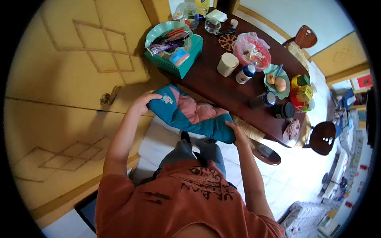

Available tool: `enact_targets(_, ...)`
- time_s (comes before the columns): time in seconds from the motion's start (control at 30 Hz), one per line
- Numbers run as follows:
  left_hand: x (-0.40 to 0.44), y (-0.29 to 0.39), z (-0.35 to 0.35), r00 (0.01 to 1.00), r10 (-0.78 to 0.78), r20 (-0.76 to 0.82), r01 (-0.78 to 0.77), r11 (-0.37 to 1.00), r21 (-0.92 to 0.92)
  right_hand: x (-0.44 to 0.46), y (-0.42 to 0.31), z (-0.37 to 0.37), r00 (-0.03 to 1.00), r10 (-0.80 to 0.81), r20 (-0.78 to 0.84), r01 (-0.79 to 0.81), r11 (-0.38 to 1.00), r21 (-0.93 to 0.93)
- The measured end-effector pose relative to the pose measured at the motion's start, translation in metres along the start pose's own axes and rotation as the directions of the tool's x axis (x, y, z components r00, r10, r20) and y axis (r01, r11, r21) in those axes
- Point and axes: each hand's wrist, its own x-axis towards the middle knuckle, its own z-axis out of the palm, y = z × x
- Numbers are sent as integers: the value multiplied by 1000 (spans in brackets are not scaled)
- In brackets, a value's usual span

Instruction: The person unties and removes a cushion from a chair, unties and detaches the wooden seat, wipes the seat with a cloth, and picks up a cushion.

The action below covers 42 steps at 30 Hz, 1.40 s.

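Observation:
A padded cushion (178, 113), teal with a pink middle and a small white animal figure near its left end, is stretched between my two hands in front of my body. My left hand (145, 101) grips its left end, fingers over the top edge. At the opposite end, my right hand (238, 134) has hold of the teal border, its fingers partly hidden by the fabric. The cushion sits beside the near edge of the dark wooden table (206, 83) and hides part of that edge.
On the table stand a green box (188, 65) with a bowl on it, a toilet roll (228, 64), a pink-bagged basin (254, 49), several jars and a fruit plate (283, 89). Wooden chairs (322, 138) surround it. A yellow door (75, 51) is at my left.

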Motion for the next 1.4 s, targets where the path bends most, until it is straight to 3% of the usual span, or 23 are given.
enact_targets(0.13,37,8,-14,999,-44,-31,48,993,111,12,-3,6,996,68,-63,-72,995,-70)
enact_targets(0.33,30,-26,-43,986,-70,-151,74,997,19,33,0,3,999,25,24,-19,972,-235)
enact_targets(0.4,31,-44,-51,958,-131,-254,104,988,-116,54,14,0,996,61,71,-61,998,-7)
enact_targets(0.47,38,-55,-60,961,-145,-237,106,980,-168,65,24,0,991,112,68,-116,991,62)
enact_targets(0.53,40,-60,-56,974,-177,-144,105,908,-406,59,25,6,961,154,228,-218,933,286)
enact_targets(0.67,49,-59,-55,989,-139,-57,99,886,-452,70,34,3,955,162,247,-257,868,426)
enact_targets(0.73,54,-50,-58,988,-144,-53,108,899,-425,73,34,7,957,90,274,-231,810,540)
enact_targets(0.87,68,-13,-56,963,-248,-101,203,922,-329,82,29,33,977,103,186,-195,783,591)
enact_targets(0.93,90,-16,-57,948,-295,-120,258,933,-251,83,33,47,971,241,3,-193,771,607)
enact_targets(0.97,102,-22,-57,942,-313,-121,282,933,-224,83,35,55,976,202,-83,-121,815,567)
enact_targets(1.07,132,-48,-72,932,-355,-70,321,900,-296,117,81,34,977,209,26,-181,766,617)
enact_targets(1.13,130,-50,-72,942,-334,32,329,904,-274,103,81,43,959,279,-47,-202,791,578)
enact_targets(1.2,121,-46,-64,939,-342,36,342,918,-203,93,93,45,981,189,-47,-122,784,609)
enact_targets(1.3,104,-48,-68,935,-342,94,355,903,-244,77,107,51,987,157,-33,-99,758,645)
enact_targets(1.4,88,-56,-77,902,-432,20,425,878,-221,41,114,60,978,206,-33,-130,726,675)
